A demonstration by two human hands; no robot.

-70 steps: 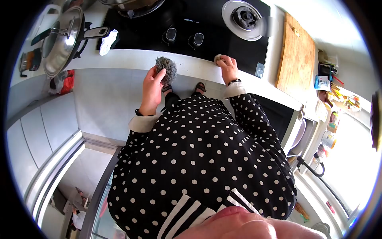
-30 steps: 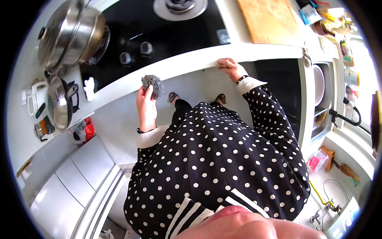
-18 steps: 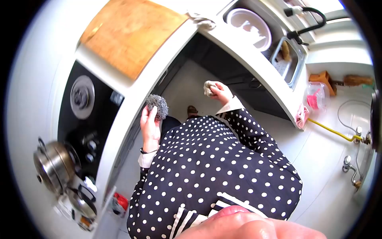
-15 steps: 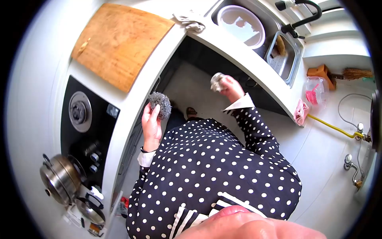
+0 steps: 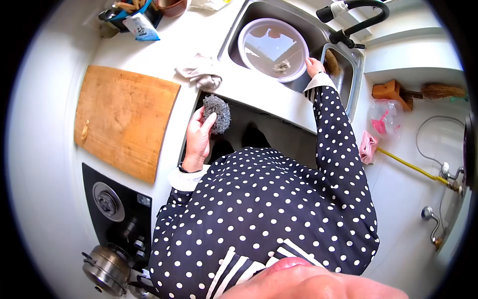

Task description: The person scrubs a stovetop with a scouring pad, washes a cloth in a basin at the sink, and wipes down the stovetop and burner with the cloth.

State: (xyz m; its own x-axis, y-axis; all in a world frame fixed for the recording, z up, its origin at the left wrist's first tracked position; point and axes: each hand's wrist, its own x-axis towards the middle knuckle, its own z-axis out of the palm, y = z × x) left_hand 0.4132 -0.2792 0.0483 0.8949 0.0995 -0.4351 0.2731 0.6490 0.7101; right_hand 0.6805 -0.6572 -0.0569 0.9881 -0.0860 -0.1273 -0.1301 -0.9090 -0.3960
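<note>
My left hand (image 5: 200, 132) is closed around a grey steel wool scrubber (image 5: 217, 114), held in front of the counter edge. My right hand (image 5: 314, 68) is at the right rim of a round, pale lilac plastic basin (image 5: 243, 54), its fingers closed on the edge; part of the grip is hidden. Water fills the basin and reflects light. A small crumpled whitish piece (image 5: 282, 67) lies in it near the front side. The basin stands in the larger bowl of a steel sink (image 5: 230, 47).
Left of the sink lie a crumpled cloth (image 5: 200, 71) and a wooden cutting board (image 5: 127, 117). A black faucet (image 5: 366, 17) rises behind the sink. A small steel strainer tray (image 5: 347, 74) holds a brown brush-like thing (image 5: 331, 64). A pot (image 5: 106, 269) stands by the stove (image 5: 119, 219).
My right hand has moved from in front of the counter to the basin's rim, and the crumpled piece it held is now in the water. The view has shifted; my left hand still holds the scrubber.
</note>
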